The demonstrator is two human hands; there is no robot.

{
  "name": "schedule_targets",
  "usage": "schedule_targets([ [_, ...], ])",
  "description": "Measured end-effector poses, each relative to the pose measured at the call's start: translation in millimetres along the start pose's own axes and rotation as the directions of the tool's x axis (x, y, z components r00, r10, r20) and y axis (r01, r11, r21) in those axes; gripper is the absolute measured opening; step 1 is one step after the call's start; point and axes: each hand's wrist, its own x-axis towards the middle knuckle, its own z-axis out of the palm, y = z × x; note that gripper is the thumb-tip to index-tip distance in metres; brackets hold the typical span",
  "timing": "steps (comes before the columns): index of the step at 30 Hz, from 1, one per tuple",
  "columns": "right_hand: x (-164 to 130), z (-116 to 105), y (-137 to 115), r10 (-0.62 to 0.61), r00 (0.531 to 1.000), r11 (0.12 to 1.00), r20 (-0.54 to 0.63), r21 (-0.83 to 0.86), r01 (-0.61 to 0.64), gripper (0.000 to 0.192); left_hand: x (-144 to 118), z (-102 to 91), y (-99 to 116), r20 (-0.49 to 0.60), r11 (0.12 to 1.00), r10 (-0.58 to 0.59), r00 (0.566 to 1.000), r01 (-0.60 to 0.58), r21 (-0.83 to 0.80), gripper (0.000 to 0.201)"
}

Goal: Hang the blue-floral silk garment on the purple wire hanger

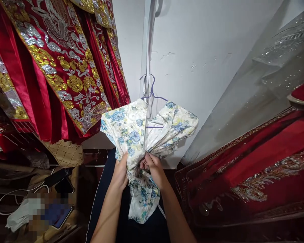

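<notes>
At the centre of the frame you are gripping a floral garment (142, 135), cream cloth printed with blue roses and touches of yellow and green. Both of your hands are clenched on its gathered middle: your left hand (121, 172) pinches the fabric from the left side, your right hand (152, 167) bunches it from the right, fingers curled inward, the two hands nearly touching. Your forearms rise from the bottom edge of the frame and converge on the cloth.

Above your grip the garment spreads into two crumpled lobes draped over a purple wire hanger (152, 94), which hangs against the white wall (205, 67). Below your hands a loose tail of the fabric drops toward lower centre.

In the upper left hang red garments with gold and silver embroidery (60, 67). At right lies more red embroidered cloth (255, 168) under a clear cover. At lower left a phone (63, 216) rests on a cluttered surface beside a white cable (12, 195).
</notes>
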Motion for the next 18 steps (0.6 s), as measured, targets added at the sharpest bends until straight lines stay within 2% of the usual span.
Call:
schedule_targets([
  [4,-5,4,-12,-0.057,0.998,0.996,0.040,0.066,0.054,0.039,-5,2.0,-1,-0.017,1.000,0.024,1.000,-0.025,-0.020,0.069],
  [10,-14,-3,-14,-0.063,0.997,0.998,0.053,0.025,0.062,0.037,-6,4.3,-8,-0.017,0.996,0.083,0.996,-0.083,0.013,0.061],
  [14,-17,-7,-17,-0.070,0.996,0.997,0.054,-0.022,0.071,0.037,0,-2.7,-11,-0.108,0.994,0.053,0.993,-0.043,0.096,0.062],
  [16,-19,-10,-19,-0.050,0.997,0.995,0.062,-0.083,0.055,0.040,6,-11.2,-12,-0.162,0.985,0.106,0.981,-0.080,0.156,0.063],
  [18,-23,-14,-17,-0.016,0.995,0.986,0.093,-0.161,0.031,0.043,10,-22.0,-13,-0.159,0.951,0.238,0.958,-0.197,0.240,0.059],
])
